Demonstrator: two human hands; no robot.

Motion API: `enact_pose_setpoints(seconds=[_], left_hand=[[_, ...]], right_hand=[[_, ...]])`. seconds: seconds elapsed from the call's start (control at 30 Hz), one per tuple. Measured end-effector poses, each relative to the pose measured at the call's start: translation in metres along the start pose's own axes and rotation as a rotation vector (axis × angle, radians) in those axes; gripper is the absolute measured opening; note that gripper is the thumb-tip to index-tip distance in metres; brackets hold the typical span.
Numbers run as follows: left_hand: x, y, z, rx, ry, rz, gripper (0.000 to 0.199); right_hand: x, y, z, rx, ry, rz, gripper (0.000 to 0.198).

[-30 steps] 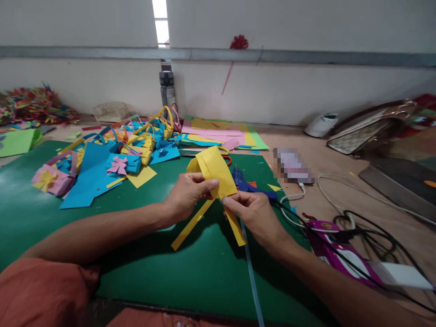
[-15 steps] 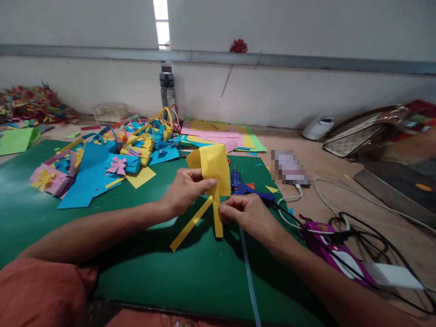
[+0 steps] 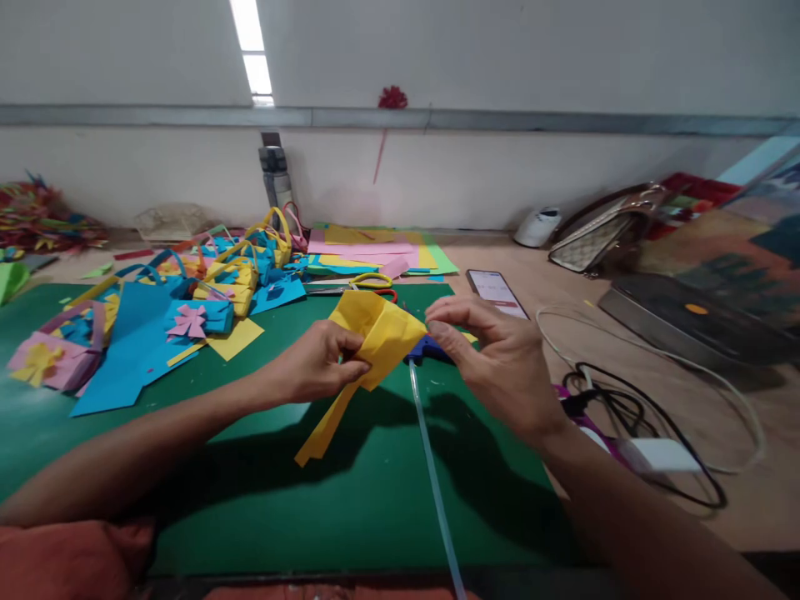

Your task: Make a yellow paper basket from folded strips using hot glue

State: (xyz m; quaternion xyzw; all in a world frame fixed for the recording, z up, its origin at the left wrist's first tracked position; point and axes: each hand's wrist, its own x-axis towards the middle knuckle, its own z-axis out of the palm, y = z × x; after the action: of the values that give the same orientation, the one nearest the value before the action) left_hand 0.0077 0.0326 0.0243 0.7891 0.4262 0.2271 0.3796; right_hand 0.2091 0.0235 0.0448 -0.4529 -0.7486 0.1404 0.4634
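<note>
Yellow in left hand (image 3: 323, 362): pinches folded paper (image 3: 391, 342), with tail (image 3: 323, 429) toward 7 o'clock; has right hand (image 3: 497, 362) by 3 o'clock corner (image 3: 418, 329), pinch or gap unclear.

I can't see all the fingers of the left hand (image 3: 331, 360) at the folded yellow paper piece (image 3: 392, 337), nor tell whether the fingertips of the right hand (image 3: 497, 362) touch its corner. Between them, paper and right hand hide much of the blue plastic glue gun (image 3: 430, 348). The slim rectangular phone (image 3: 495, 287) shows writing too small to read. The long translucent stick (image 3: 431, 467) runs off below.
</note>
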Motion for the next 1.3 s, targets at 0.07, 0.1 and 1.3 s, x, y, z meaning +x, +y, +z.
enact_pose_setpoints(seconds=[0.07, 0.1, 1.3], left_hand=[[0.0, 0.0, 0.001, 0.054, -0.025, 0.028, 0.015], [-0.001, 0.0, 0.001, 0.086, -0.031, 0.038, 0.015], [0.007, -0.006, 0.01, -0.71, 0.002, -0.172, 0.03]], right_hand=[[-0.001, 0.003, 0.003, -0.001, -0.041, -0.037, 0.008], [-0.002, 0.004, 0.005, -0.006, -0.059, -0.045, 0.009], [-0.01, 0.009, 0.016, -0.033, -0.212, -0.089, 0.026]])
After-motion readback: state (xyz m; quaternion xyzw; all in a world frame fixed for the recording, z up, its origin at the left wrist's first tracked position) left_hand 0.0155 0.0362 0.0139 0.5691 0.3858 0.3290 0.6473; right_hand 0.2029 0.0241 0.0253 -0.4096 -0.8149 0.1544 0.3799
